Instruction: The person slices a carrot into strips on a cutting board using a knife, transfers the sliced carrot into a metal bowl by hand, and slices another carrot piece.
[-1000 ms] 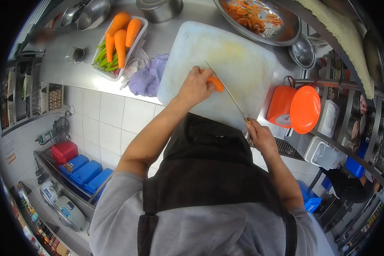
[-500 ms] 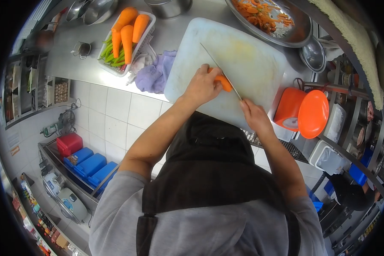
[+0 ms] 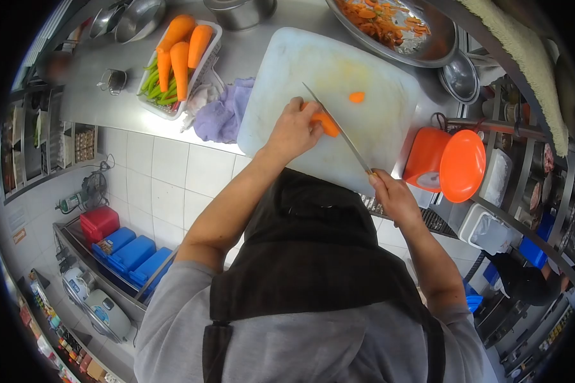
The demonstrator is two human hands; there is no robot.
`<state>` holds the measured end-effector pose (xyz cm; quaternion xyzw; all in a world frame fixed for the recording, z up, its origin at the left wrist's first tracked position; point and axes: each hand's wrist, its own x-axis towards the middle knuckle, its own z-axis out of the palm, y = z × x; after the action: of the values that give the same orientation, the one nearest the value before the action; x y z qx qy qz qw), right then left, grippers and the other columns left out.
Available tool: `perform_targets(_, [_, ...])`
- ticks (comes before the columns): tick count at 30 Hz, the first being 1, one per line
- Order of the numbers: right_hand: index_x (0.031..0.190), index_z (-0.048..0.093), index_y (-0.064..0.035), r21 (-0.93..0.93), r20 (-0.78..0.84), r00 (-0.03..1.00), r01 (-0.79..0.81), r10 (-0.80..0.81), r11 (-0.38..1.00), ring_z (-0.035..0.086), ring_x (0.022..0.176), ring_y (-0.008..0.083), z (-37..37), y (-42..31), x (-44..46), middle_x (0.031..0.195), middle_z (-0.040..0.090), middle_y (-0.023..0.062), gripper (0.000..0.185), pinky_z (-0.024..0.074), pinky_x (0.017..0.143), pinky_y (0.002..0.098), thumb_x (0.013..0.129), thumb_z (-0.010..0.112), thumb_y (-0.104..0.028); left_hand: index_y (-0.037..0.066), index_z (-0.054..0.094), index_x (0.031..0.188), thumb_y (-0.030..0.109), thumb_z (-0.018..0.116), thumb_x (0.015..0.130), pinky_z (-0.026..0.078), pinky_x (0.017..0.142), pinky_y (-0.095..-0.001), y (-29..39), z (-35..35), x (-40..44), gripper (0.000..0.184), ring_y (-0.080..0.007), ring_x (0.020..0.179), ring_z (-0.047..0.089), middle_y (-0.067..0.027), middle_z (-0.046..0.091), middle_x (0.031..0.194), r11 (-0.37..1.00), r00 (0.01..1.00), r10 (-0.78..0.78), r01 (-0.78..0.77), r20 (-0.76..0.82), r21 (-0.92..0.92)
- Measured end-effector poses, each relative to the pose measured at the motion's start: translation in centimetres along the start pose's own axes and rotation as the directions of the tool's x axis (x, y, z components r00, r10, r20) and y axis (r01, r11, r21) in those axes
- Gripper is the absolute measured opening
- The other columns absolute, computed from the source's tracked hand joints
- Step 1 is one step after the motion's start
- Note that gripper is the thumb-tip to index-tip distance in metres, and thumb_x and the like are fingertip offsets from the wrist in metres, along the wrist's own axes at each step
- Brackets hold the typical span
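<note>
On the white cutting board (image 3: 281, 76), my left hand (image 3: 294, 131) has its fingers wrapped round a carrot piece (image 3: 326, 123). My right hand (image 3: 395, 196) grips the handle of a knife (image 3: 342, 131) near the board's front right edge. The knife's blade slants up and left across the board, over the right side of the carrot piece. A small cut piece of carrot (image 3: 356, 97) lies by itself, to the right of the blade. Part of the held carrot is hidden under my left fingers.
Left of the board are a purple cloth (image 3: 222, 116) and a white basket (image 3: 206, 64) with several carrots and green vegetables. A metal bowl (image 3: 437, 54) with orange shreds stands behind right. An orange container (image 3: 425, 157) with its lid (image 3: 462, 167) is at the right.
A small carrot piece now lies apart on the board, right of the knife. My right hand went up and inward, then back down and right with the knife. My left hand stays on the carrot.
</note>
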<state>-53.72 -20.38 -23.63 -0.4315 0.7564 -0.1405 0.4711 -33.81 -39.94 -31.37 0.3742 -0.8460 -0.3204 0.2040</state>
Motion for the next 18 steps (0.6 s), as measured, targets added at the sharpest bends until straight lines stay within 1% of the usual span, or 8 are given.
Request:
perform_targets(4, [0.121,0.06,-0.0068,0.002,0.07,0.994,-0.079,0.079,0.997,0.064,0.084,0.047,-0.2,-0.7,0.7,0.084,0.065,0.0272,0.04,0.0488,0.075,0.0508,0.104,0.045,-0.04,0.009,0.059,0.112,0.01,0.07,0.08,0.055,0.079,-0.0442,0.0,0.0,0.0,0.035,-0.0387,0.092,0.063,-0.0204,0.056,0.106,1.0,1.0,-0.004,0.004,-0.001,0.017])
perform_targets(6, [0.12,0.06,-0.0063,-0.003,0.0,1.0,0.004,-0.004,1.0,0.063,0.089,0.047,0.5,-0.5,1.5,0.092,0.066,0.0279,0.04,0.0478,0.079,0.0513,0.104,0.045,-0.039,0.009,0.059,0.112,0.01,0.07,0.08,0.055,0.079,-0.0444,0.1,-0.1,0.0,0.035,-0.0389,0.092,0.063,-0.0206,0.056,0.106,1.0,1.0,-0.006,0.006,0.004,0.011])
perform_targets(7, [0.12,0.06,-0.0063,0.0,0.002,1.0,0.003,-0.003,1.0,0.063,0.089,0.047,0.9,-0.8,2.6,0.092,0.066,0.0279,0.04,0.0478,0.079,0.0513,0.104,0.045,-0.039,0.009,0.059,0.112,0.01,0.07,0.08,0.054,0.079,-0.0445,0.1,-0.1,0.0,0.035,-0.039,0.092,0.063,-0.0208,0.056,0.105,1.0,1.0,-0.003,0.003,0.008,0.002])
perform_targets(9, [0.119,0.061,-0.0061,-0.05,0.002,0.998,0.067,-0.067,0.996,0.061,0.096,0.0474,1.7,-1.9,5.8,0.1,0.066,0.0272,0.041,0.0468,0.083,0.0513,0.103,0.044,-0.04,0.01,0.06,0.114,0.011,0.07,0.078,0.055,0.081,-0.0451,0.2,-0.1,0.0,0.037,-0.0398,0.094,0.062,-0.0222,0.056,0.106,1.0,1.0,-0.017,0.017,0.026,-0.005])
perform_targets(10, [0.119,0.061,-0.0061,-0.042,-0.001,0.997,0.071,-0.071,0.997,0.061,0.096,0.0474,2.2,-1.8,6.7,0.1,0.066,0.0272,0.041,0.0468,0.083,0.0513,0.103,0.044,-0.04,0.011,0.06,0.115,0.011,0.071,0.077,0.055,0.083,-0.0456,0.2,-0.2,0.0,0.039,-0.0407,0.095,0.061,-0.0236,0.055,0.107,0.999,0.999,-0.031,0.032,0.041,-0.013])
perform_targets(12, [0.119,0.061,-0.0056,0.021,-0.093,0.981,0.175,-0.172,0.984,0.059,0.099,0.0481,3.1,-1.6,8.1,0.102,0.066,0.0266,0.042,0.0467,0.085,0.0511,0.103,0.044,-0.04,0.011,0.06,0.114,0.011,0.071,0.077,0.055,0.082,-0.0459,0.2,-0.2,-0.1,0.039,-0.0406,0.094,0.061,-0.0234,0.055,0.106,1.0,1.0,-0.013,0.012,0.022,0.009])
perform_targets(16, [0.119,0.062,-0.0052,0.032,-0.117,0.979,0.173,-0.168,0.984,0.058,0.102,0.0477,4.2,-1.0,8.2,0.105,0.065,0.027,0.043,0.0462,0.087,0.051,0.103,0.043,-0.041,0.009,0.06,0.112,0.01,0.069,0.079,0.054,0.079,-0.045,-0.1,0.0,0.1,0.034,-0.0395,0.088,0.063,-0.0211,0.057,0.102,0.999,0.999,0.033,-0.033,-0.009,0.0])
perform_targets(18, [0.118,0.062,-0.0049,0.035,-0.117,0.98,0.168,-0.163,0.985,0.058,0.104,0.0473,4.0,-1.2,8.5,0.108,0.065,0.0273,0.045,0.0453,0.089,0.0509,0.104,0.042,-0.042,0.01,0.06,0.113,0.01,0.07,0.078,0.054,0.08,-0.0457,-0.2,-0.2,0.4,0.036,-0.0399,0.09,0.062,-0.0218,0.057,0.102,0.999,0.999,0.036,-0.036,0.004,-0.008])
